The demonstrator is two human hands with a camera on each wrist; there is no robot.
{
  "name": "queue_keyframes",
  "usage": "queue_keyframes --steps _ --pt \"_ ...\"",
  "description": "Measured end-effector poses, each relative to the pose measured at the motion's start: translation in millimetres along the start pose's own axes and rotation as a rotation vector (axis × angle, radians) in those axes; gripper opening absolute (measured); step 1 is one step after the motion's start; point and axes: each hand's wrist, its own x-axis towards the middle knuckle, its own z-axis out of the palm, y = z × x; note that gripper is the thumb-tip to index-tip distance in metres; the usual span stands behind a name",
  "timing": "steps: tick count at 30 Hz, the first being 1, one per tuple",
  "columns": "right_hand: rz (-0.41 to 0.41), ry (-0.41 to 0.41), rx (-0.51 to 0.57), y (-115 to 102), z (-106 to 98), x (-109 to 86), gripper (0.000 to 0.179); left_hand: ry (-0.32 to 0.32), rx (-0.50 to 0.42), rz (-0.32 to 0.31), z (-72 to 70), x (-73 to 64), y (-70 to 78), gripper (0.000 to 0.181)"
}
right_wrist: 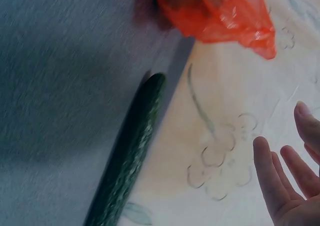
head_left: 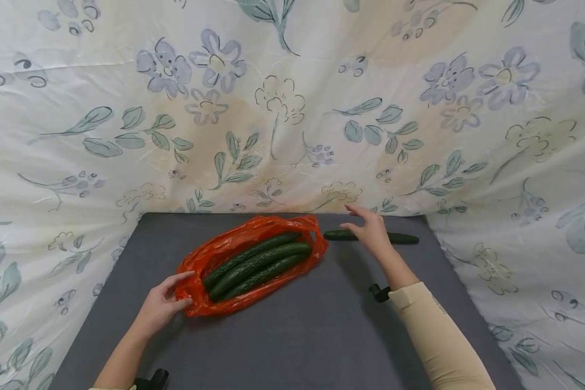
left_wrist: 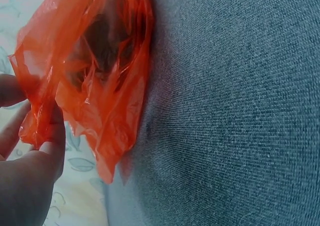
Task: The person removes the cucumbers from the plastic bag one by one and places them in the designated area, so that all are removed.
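Note:
A red plastic bag (head_left: 244, 310) lies on the table with its mouth spread, and several long dark green cucumbers (head_left: 260, 265) rest side by side inside it. My left hand (head_left: 160, 304) pinches the bag's near left end; the left wrist view shows the crumpled film (left_wrist: 37, 123) between thumb and fingers. Another cucumber (head_left: 403, 238) lies on the table to the right of the bag. Above that cucumber is my right hand (head_left: 372, 232), fingers spread and holding nothing. In the right wrist view the hand (right_wrist: 287, 178) stands apart from the cucumber (right_wrist: 127, 151).
The dark grey table (head_left: 292, 346) ends at the back and right against a flower-printed cloth (head_left: 292, 135). The single cucumber lies close to the table's back edge. Black straps with small mounts (head_left: 380, 293) sit at both wrists.

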Motion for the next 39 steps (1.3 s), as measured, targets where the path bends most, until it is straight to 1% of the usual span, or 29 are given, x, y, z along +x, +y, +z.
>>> queue_keyframes --steps 4,8,13,16,20,24,28,34,39 --pt "-0.036 0.011 0.022 -11 3 -3.0 0.062 -0.004 -0.011 0.005 -0.3 0.2 -1.4 0.06" --pt "-0.037 0.003 0.038 -20 8 -5.7 0.062 -0.012 -0.029 -0.004 -0.6 0.3 -2.5 0.061" --pt "-0.059 0.031 0.053 -30 14 -7.8 0.062 -0.014 -0.022 -0.008 -2.0 0.3 -4.7 0.061" --pt "-0.108 0.055 0.063 -39 18 -7.6 0.061 -0.012 -0.032 -0.015 -2.0 -0.5 -6.1 0.061" --pt "-0.175 0.073 0.066 -54 23 -6.9 0.059 -0.011 -0.042 -0.001 -0.3 -1.3 -7.7 0.06" --pt "-0.211 0.049 0.08 -72 29 -7.8 0.058 -0.006 -0.037 0.013 1.1 -1.1 -8.0 0.059" --pt "-0.229 -0.008 0.126 -87 40 -10.0 0.059 -0.003 -0.052 0.005 0.7 -1.9 -7.8 0.059" --pt "-0.239 -0.052 0.184 -99 62 -12.9 0.059 0.003 -0.037 0.014 0.5 -1.7 -6.2 0.061" --pt "-0.24 -0.091 0.199 -104 80 -13.2 0.057 0.002 -0.043 0.01 -0.4 -1.9 -5.4 0.06"
